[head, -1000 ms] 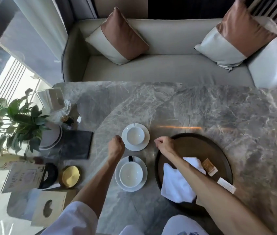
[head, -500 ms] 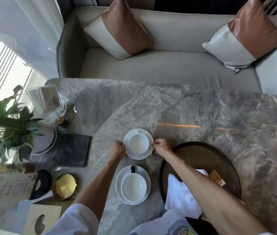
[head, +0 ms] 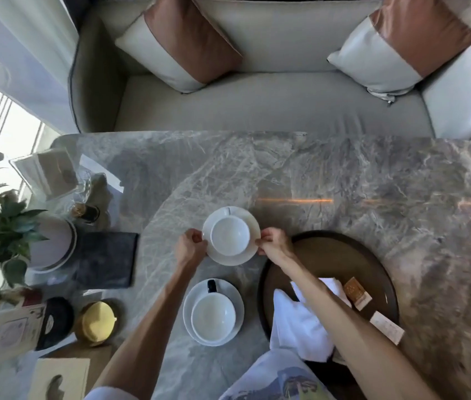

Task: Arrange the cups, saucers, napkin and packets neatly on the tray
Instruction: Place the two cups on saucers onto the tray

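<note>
Grey marble table [head: 344, 174] with round dark tray [head: 329, 255], near saucer [head: 232, 293], black folder [head: 107, 259], potted plant [head: 0, 226], yellow dish [head: 97, 323].

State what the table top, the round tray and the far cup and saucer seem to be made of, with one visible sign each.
Table top: polished grey marble or a lookalike; pale veins, streak of reflected light.
Round tray: dark brown, matte, perhaps wood or coated metal.
Far cup and saucer: probably glazed white ceramic; smooth, glossy.

Hotel lounge or café, marble table [head: 344, 174], cushioned sofa [head: 257, 111], menu cards [head: 0, 333], potted plant [head: 0, 226]
</note>
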